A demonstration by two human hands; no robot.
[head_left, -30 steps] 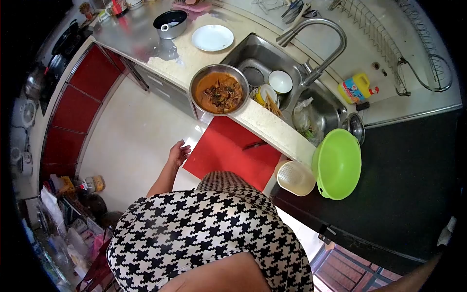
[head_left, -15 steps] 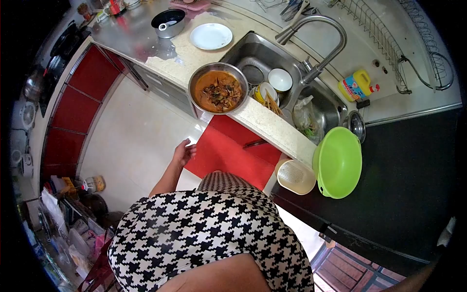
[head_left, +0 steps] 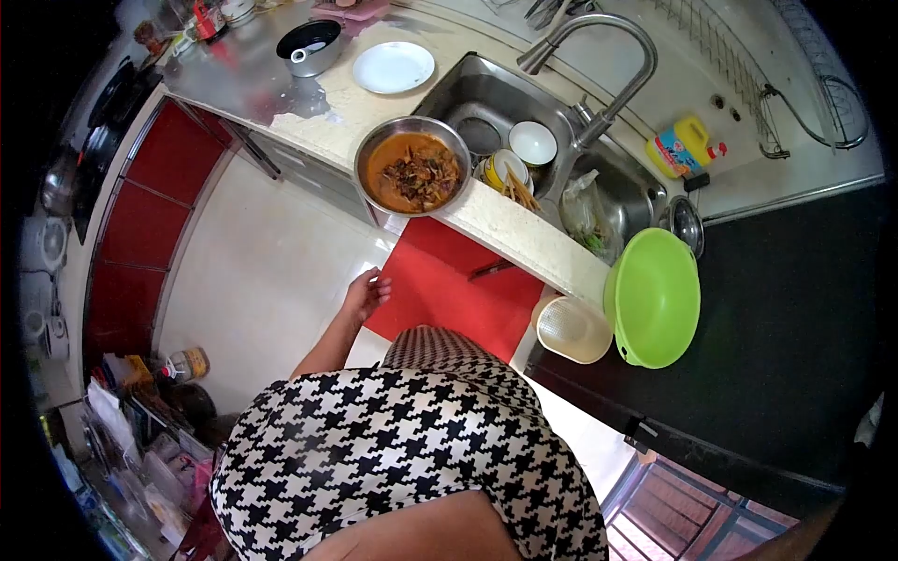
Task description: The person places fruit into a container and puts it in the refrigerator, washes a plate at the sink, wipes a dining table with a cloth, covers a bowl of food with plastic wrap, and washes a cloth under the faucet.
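My left hand (head_left: pixel 367 295) hangs in front of the red cabinet doors, its fingers loosely apart and nothing in it. Above it, at the counter's front edge, stands a steel bowl (head_left: pixel 364 192) with a brown stew (head_left: pixel 416 173) in it. My right hand is out of view; only part of an arm shows at the bottom. In the sink (head_left: pixel 447 89), a white bowl (head_left: pixel 533 144), stacked dishes and several wooden chopsticks (head_left: pixel 520 191) lie together. A clear plastic bag (head_left: pixel 582 210) with something green rests in the second basin.
A white plate (head_left: pixel 394 67) and a round pan (head_left: pixel 311 49) are on the counter. A green basin (head_left: pixel 653 299) and a beige basket (head_left: pixel 572 330) stand by the black surface (head_left: pixel 776 318). The faucet (head_left: pixel 636 75) arches over the sink; a yellow bottle (head_left: pixel 685 148) stands behind it.
The view has shifted slightly, so the counter and sink sit a little higher in the frame. My left hand remains empty beside the cabinet, with little visible movement.
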